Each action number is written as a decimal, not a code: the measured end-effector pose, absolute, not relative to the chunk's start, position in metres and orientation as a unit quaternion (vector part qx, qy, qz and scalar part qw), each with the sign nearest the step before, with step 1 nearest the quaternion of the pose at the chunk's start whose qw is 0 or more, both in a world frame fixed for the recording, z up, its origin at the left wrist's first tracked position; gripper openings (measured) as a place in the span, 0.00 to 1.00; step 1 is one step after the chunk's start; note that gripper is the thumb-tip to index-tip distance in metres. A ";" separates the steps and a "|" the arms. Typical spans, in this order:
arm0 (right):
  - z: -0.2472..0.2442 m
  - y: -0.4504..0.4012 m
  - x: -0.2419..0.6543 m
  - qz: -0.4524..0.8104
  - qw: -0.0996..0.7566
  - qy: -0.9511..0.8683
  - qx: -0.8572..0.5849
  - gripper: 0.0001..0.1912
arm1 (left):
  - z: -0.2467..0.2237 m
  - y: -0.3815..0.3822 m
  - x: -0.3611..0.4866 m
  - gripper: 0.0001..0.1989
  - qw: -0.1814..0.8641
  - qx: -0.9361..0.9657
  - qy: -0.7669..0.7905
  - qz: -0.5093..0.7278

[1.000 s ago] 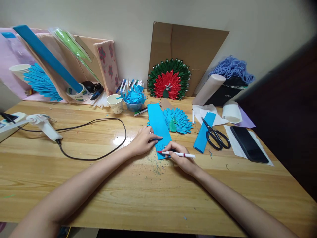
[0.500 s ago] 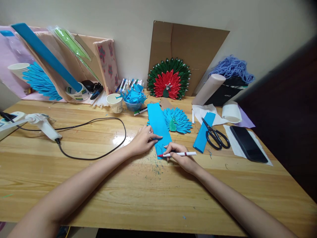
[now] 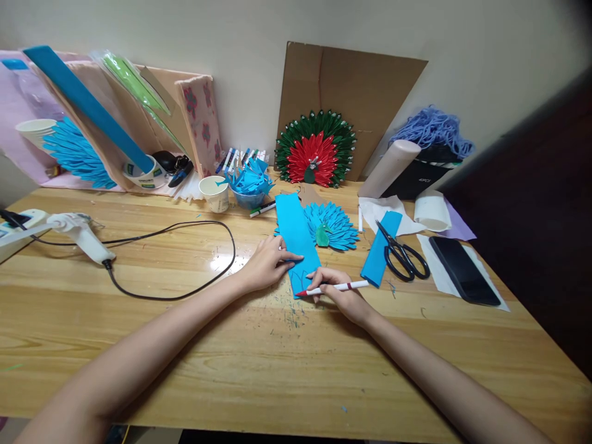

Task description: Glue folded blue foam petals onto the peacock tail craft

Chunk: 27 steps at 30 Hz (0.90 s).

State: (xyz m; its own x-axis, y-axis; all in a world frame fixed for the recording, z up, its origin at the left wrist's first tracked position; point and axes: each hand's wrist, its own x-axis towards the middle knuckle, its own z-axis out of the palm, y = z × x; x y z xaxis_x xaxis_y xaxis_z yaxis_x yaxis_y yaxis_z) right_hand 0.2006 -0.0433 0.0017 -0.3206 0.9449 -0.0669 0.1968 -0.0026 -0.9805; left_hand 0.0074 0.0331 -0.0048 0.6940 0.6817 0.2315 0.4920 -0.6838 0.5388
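Observation:
A blue paper strip (image 3: 296, 225) lies lengthwise on the table, with dark zigzag lines drawn near its close end. My left hand (image 3: 267, 262) rests along the strip's left side, its index finger stretched flat over the paper and the other fingers partly bent. In my right hand (image 3: 342, 297) is a white marker pen (image 3: 340, 287), held slantwise between thumb and fingers. The pen's red end is at the strip's near edge, below the drawn lines. Just behind the strip sits a blue fan-shaped paper peacock (image 3: 335, 227) with a green body.
Black scissors (image 3: 407, 262) overlap a folded blue strip (image 3: 380, 253) on the right, near a phone (image 3: 465, 271). A paper cup (image 3: 215, 194) and a bowl of blue scraps (image 3: 250, 198) stand behind. A black cable (image 3: 231, 246) loops across the left.
The pen's red end has shifted slightly right and down along the strip's near edge, and its back end has tipped up a little. My left hand stays in place.

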 end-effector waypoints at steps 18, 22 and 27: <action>0.000 -0.049 0.200 0.463 0.413 -0.604 -0.501 0.05 | -0.005 0.034 0.008 0.14 0.222 0.892 0.334 0.207; 0.003 -0.049 0.201 0.483 0.412 -0.605 -0.481 0.07 | -0.005 0.033 0.008 0.14 0.218 0.892 0.336 0.209; 0.006 -0.049 0.200 0.496 0.406 -0.590 -0.491 0.08 | -0.004 0.032 0.007 0.14 0.225 0.888 0.340 0.215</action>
